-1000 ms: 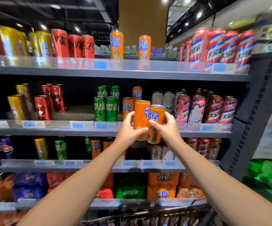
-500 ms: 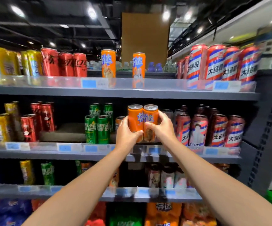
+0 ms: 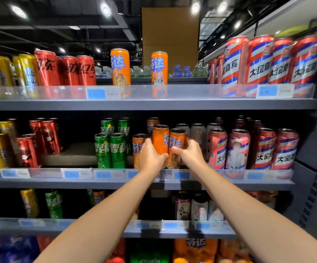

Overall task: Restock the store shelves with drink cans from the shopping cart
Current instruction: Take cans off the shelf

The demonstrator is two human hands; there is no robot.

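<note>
Both orange cans now lower and deeper, over middle shelf [image 3: 134, 184] lip. My left hand [image 3: 151, 156] wraps taller orange can [image 3: 160, 139], right hand [image 3: 190, 153] wraps shorter orange can [image 3: 176, 147] (pressed together, fitting the orange row gap).

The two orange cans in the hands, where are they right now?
In the head view they are at the middle shelf, centre: the left hand grips the left can, the right hand the right can, beside the green cans.
</note>
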